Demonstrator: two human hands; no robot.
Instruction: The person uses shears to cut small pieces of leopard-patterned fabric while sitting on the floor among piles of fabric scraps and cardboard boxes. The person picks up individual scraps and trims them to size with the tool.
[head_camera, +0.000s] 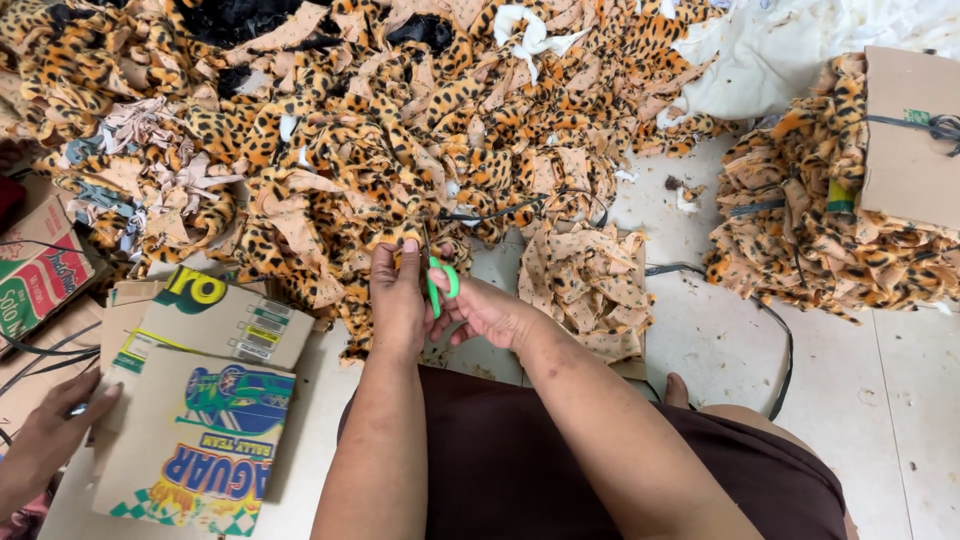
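Both hands meet over the floor: the right hand grips green-handled scissors, the left hand pinches leopard-print fabric. Left of them lie flattened printed cardboard boxes, touched by another person's hand. Beyond sprawls a leopard-print scrap heap; far right, a tied bundle under brown cardboard.

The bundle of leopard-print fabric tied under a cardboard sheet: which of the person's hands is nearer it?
Right. The right hand, holding green-handled scissors, sits between the left hand and the bundle at far right.
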